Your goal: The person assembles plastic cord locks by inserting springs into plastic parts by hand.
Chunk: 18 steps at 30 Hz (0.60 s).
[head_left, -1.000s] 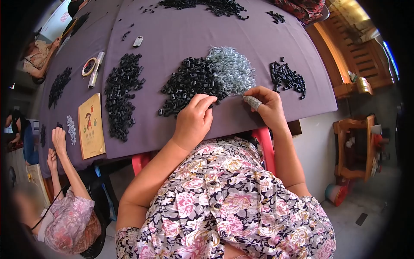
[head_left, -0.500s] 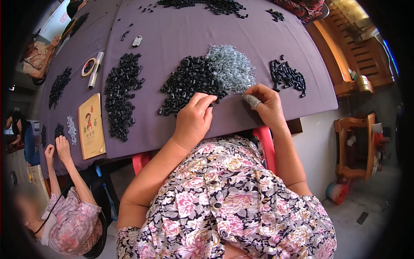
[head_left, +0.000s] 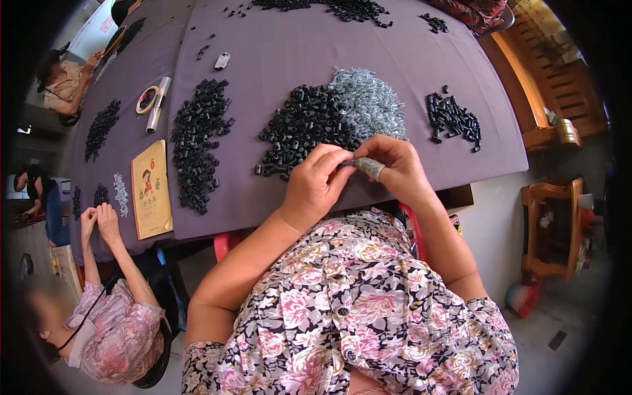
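Note:
My left hand [head_left: 317,183] is closed in a pinch on a small black plastic piece at its fingertips, just in front of the piles. My right hand [head_left: 398,170] meets it fingertip to fingertip, also pinched; whatever it holds is hidden by the fingers. Grey tape [head_left: 370,168] wraps the right thumb. Right behind the hands lies a heap of short black plastic tubes [head_left: 299,122]. Touching that heap on its right is a mound of small clear plastic pieces [head_left: 368,99].
Farther right sits a smaller group of black pieces [head_left: 454,118]. To the left are a long black pile [head_left: 197,141], a yellow booklet [head_left: 151,191], a tape roll [head_left: 147,100] and a clear roll [head_left: 159,105]. A co-worker [head_left: 115,329] handles small pieces at the left edge.
My hands were apart at the piles, the left by the black heap and the right by the clear mound. Now they are together at the fingertips. The view has shifted slightly.

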Each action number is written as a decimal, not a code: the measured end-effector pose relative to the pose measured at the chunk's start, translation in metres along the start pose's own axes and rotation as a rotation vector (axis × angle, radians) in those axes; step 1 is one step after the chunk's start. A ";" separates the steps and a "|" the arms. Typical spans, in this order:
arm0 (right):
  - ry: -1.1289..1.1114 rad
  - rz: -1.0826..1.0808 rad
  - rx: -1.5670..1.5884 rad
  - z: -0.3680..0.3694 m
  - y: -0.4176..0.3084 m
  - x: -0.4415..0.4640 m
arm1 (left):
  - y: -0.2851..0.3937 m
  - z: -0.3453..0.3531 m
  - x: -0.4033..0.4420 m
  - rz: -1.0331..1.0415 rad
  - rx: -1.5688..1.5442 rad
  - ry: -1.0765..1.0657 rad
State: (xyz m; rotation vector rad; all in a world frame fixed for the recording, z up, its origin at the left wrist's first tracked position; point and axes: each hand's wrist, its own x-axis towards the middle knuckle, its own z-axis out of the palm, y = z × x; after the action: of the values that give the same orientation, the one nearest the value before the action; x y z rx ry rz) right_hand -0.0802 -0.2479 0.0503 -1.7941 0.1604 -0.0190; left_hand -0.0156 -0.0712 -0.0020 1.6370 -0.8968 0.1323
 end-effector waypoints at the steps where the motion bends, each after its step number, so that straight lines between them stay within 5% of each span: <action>1: -0.007 0.006 0.000 0.001 0.000 0.001 | -0.003 0.001 -0.001 -0.009 -0.012 0.000; 18: 0.064 0.026 -0.094 0.009 0.011 -0.005 | -0.003 -0.002 -0.002 0.020 0.045 0.024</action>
State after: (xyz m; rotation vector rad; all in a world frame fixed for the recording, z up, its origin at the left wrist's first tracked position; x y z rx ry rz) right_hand -0.0858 -0.2405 0.0381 -1.8859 0.2335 -0.0510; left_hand -0.0146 -0.0684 -0.0046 1.6653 -0.8974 0.1867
